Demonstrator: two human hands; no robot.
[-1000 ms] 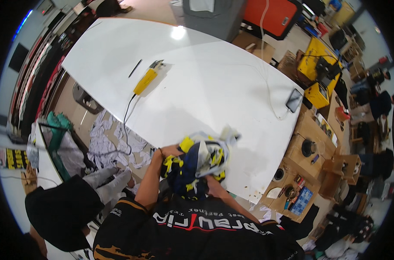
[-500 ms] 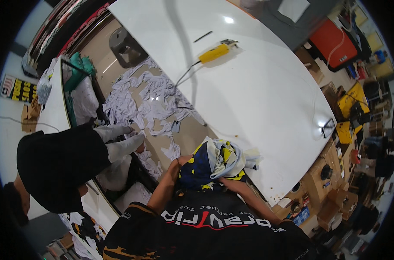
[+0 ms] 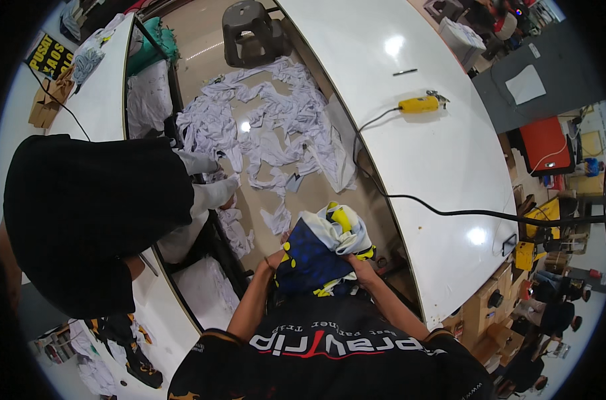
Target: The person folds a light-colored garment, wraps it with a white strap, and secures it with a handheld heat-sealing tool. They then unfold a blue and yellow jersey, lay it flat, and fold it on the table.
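A bunched bundle of fabric, navy, white and yellow, is held in front of my body, over the gap between the tables. My left hand grips its left edge, with the fingertips mostly behind the cloth. On the other side my right hand is closed on the bundle's right part, its fingers partly hidden by folds. On the white table to my right lie a yellow handheld electric cloth cutter and a thin dark pen-like stick.
White fabric scraps cover much of the floor ahead, near a grey plastic stool. A person in black stands at the left table. A black cable crosses the right table towards a phone.
My view has turned right, and the bundle has come off the right table's corner to over the gap. The right hand shows more now, at the bundle's side.
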